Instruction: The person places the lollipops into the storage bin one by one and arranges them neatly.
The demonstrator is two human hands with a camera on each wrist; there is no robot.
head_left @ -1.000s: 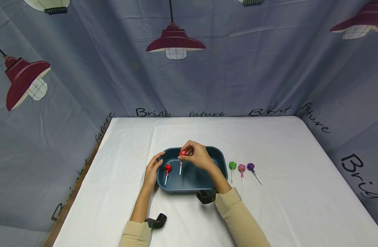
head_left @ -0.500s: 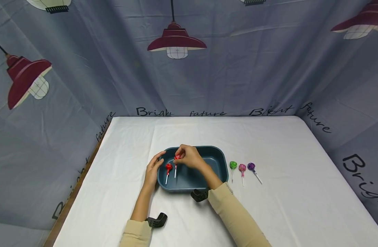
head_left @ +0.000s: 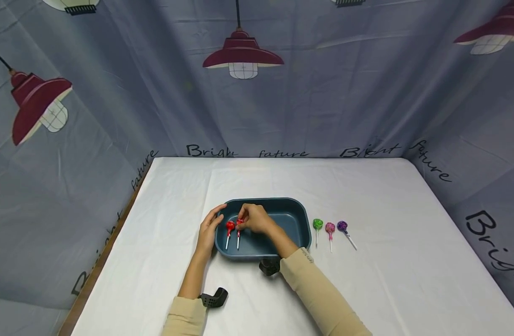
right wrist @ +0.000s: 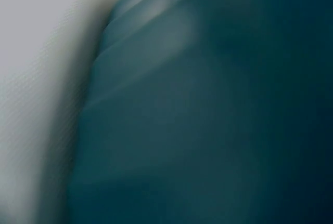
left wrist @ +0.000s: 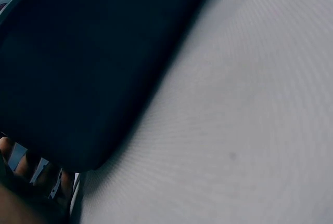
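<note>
In the head view my right hand [head_left: 257, 219] reaches into the dark teal tray [head_left: 263, 256] and pinches a red lollipop [head_left: 238, 235] by its candy end, stick toward me. Part of that candy hides behind the fingertips. Just left of it lies another red lollipop [head_left: 230, 226], its stick pointing the same way. My left hand [head_left: 206, 231] rests against the tray's left end with fingers extended along the rim. The left wrist view has several fingers [left wrist: 47, 174] beside the tray's dark wall [left wrist: 93, 73]. Only the tray's blurred side [right wrist: 156, 109] fills most of the right wrist view.
Right of the tray, a green lollipop [head_left: 318, 224], a pink lollipop [head_left: 330, 227] and a purple lollipop [head_left: 342, 226] lie in a row on the white tablecloth [head_left: 391, 280]. A grey curtain [head_left: 324, 93] with printed lamps hangs behind the table.
My right hand has brought the red lollipop leftward and lower in the tray, close beside the other red one. My left hand stays at the tray's left end.
</note>
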